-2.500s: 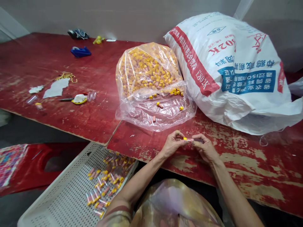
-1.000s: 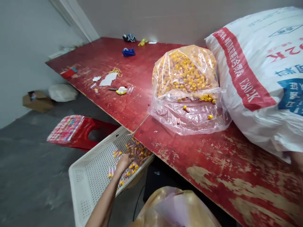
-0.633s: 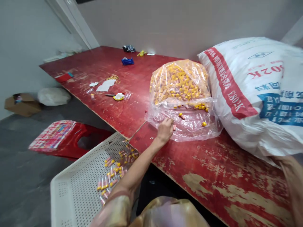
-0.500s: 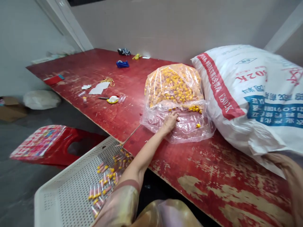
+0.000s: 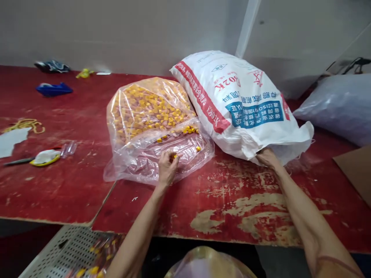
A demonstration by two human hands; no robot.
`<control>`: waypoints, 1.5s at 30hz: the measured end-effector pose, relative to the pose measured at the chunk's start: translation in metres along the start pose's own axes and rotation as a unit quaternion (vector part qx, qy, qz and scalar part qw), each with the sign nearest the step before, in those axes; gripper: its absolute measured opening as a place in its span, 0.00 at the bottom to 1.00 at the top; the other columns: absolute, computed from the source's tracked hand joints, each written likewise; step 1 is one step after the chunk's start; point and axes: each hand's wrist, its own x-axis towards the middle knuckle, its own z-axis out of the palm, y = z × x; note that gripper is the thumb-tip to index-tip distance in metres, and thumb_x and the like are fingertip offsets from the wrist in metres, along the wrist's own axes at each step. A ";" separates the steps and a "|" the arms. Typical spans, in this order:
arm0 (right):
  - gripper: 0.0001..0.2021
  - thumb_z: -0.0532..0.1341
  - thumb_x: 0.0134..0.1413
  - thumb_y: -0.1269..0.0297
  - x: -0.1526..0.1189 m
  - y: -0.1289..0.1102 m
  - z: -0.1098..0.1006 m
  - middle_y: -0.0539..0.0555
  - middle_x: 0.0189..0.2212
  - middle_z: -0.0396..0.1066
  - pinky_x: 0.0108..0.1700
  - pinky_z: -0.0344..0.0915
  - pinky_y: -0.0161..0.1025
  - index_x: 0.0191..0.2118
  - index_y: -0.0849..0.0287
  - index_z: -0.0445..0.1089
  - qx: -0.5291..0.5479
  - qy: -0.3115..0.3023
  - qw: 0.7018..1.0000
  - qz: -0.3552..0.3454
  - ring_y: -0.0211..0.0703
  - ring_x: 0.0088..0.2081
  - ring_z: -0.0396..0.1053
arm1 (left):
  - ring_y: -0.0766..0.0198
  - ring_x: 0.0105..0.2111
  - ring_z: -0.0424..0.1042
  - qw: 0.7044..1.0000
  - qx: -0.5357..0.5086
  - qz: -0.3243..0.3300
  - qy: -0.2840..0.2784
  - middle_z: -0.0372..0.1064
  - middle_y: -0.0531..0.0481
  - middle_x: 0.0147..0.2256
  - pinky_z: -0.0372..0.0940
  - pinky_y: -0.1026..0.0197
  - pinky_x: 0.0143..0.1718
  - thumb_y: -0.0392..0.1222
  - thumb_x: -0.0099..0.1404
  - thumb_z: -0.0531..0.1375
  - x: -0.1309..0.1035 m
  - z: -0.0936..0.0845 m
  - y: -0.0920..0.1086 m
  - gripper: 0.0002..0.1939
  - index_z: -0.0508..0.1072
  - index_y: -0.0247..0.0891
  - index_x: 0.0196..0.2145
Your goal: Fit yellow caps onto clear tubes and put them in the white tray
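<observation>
My left hand (image 5: 167, 166) is over the front flap of a clear plastic bag (image 5: 136, 162). Its fingertips pinch a small yellow cap (image 5: 175, 156) with a pinkish end. The bag bulges with many similar yellow pieces (image 5: 153, 104), and a lone yellow cap (image 5: 198, 148) lies on its flap. To the right, a big white woven sack (image 5: 249, 135) with red and blue print lies on its side. My right hand (image 5: 267, 157) reaches into the sack's mouth, so its fingers are hidden.
A red worn table (image 5: 232, 208) carries everything. Scissors (image 5: 46, 156), clear tubes (image 5: 68, 149) and a blue tape dispenser (image 5: 54, 89) lie left. A white perforated basket (image 5: 55, 251) with yellow-capped tubes stands below the table edge. A filled translucent bag (image 5: 339, 104) and cardboard (image 5: 356, 170) are right.
The view has swung right. My left hand has picked up a small yellow cap from the bag's flap. My right hand has gone from the sack's edge into its mouth.
</observation>
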 end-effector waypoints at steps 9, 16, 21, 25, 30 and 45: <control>0.17 0.62 0.44 0.53 -0.104 -0.015 -0.052 0.55 0.30 0.70 0.32 0.64 0.39 0.36 0.61 0.69 0.135 0.060 0.986 0.074 0.42 0.29 0.66 | 0.65 0.30 0.73 0.861 -0.426 -0.223 -0.165 0.74 0.50 0.30 0.67 0.60 0.38 0.47 0.54 0.65 -0.078 0.036 0.065 0.18 0.68 0.37 0.40; 0.11 0.63 0.48 0.62 -0.165 -0.078 -0.037 0.54 0.35 0.70 0.34 0.65 0.36 0.39 0.58 0.69 0.287 -0.110 0.952 -0.003 0.41 0.33 0.67 | 0.66 0.26 0.73 0.811 -0.493 -0.255 -0.183 0.72 0.52 0.29 0.69 0.61 0.33 0.45 0.52 0.67 -0.121 0.078 0.105 0.15 0.67 0.36 0.33; 0.16 0.61 0.52 0.61 -0.163 -0.097 -0.029 0.54 0.38 0.69 0.37 0.66 0.36 0.47 0.57 0.67 0.286 -0.193 0.937 -0.046 0.42 0.37 0.68 | 0.67 0.26 0.72 0.829 -0.480 -0.255 -0.131 0.71 0.53 0.27 0.68 0.62 0.32 0.45 0.52 0.67 -0.127 0.071 0.099 0.15 0.69 0.35 0.33; 0.24 0.58 0.52 0.60 -0.163 -0.120 -0.016 0.55 0.38 0.68 0.39 0.66 0.39 0.57 0.56 0.64 0.216 -0.237 0.944 -0.082 0.43 0.38 0.67 | 0.69 0.27 0.71 0.827 -0.478 -0.265 -0.133 0.70 0.55 0.28 0.67 0.64 0.33 0.42 0.48 0.69 -0.131 0.066 0.101 0.15 0.69 0.35 0.30; 0.26 0.53 0.51 0.62 -0.166 -0.129 0.009 0.51 0.31 0.68 0.31 0.62 0.35 0.58 0.60 0.63 0.225 -0.273 0.935 -0.020 0.38 0.27 0.63 | 0.69 0.29 0.72 0.810 -0.500 -0.287 -0.109 0.70 0.53 0.30 0.67 0.65 0.35 0.43 0.50 0.68 -0.136 0.066 0.097 0.15 0.70 0.36 0.33; 0.21 0.61 0.50 0.52 -0.158 -0.148 0.004 0.48 0.29 0.65 0.23 0.60 0.33 0.46 0.55 0.56 0.433 -0.234 0.869 0.046 0.36 0.23 0.64 | 0.70 0.23 0.70 0.750 -0.570 -0.330 -0.065 0.72 0.52 0.28 0.65 0.65 0.28 0.44 0.48 0.69 -0.131 0.054 0.082 0.19 0.66 0.36 0.34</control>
